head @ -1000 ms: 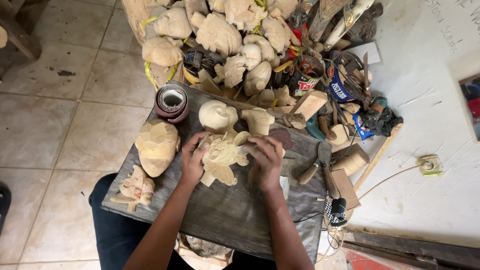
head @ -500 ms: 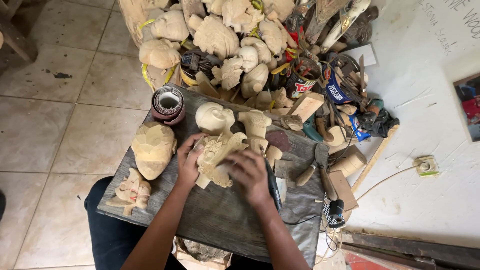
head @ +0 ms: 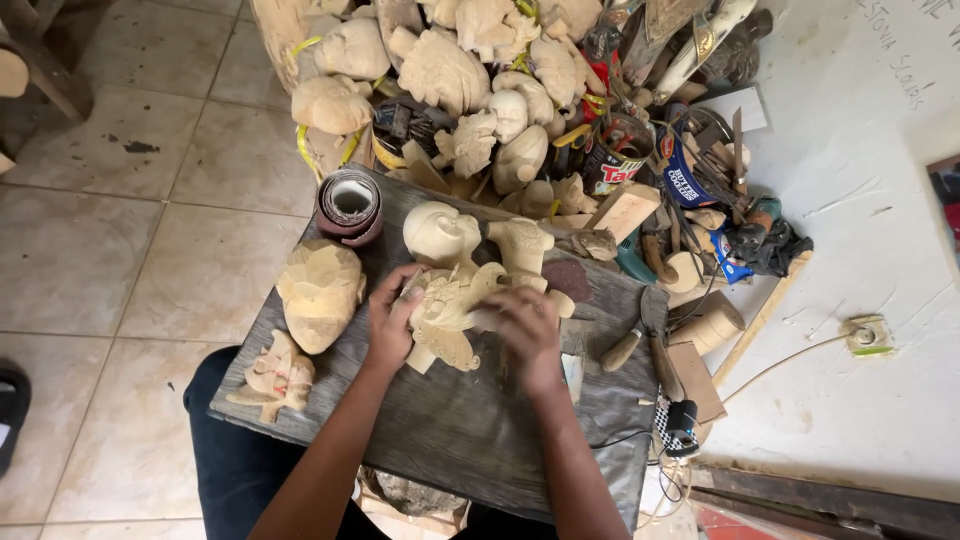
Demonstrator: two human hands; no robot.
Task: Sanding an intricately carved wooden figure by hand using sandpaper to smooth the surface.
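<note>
1. Carved wooden figure: pale, unpainted, richly cut; lies near the middle of the dark wooden board resting across the person's lap.
2. Left hand: fingers wrapped around the figure's left edge, holding it steady.
3. Right hand: lies on the figure's right side, fingers curled and pressing against it; whether anything is held under the palm cannot be told.
4. Roll of sandpaper: stands at the board's far left corner.
5. Large mask carving: lies on the board, left of the left hand.
6. Small carving: at the board's near left edge.
7. Round head carving: just beyond the figure.
8. Heap of pale carvings: piled on the floor beyond the board.
9. Wood-handled tool: at the board's right edge.
</note>
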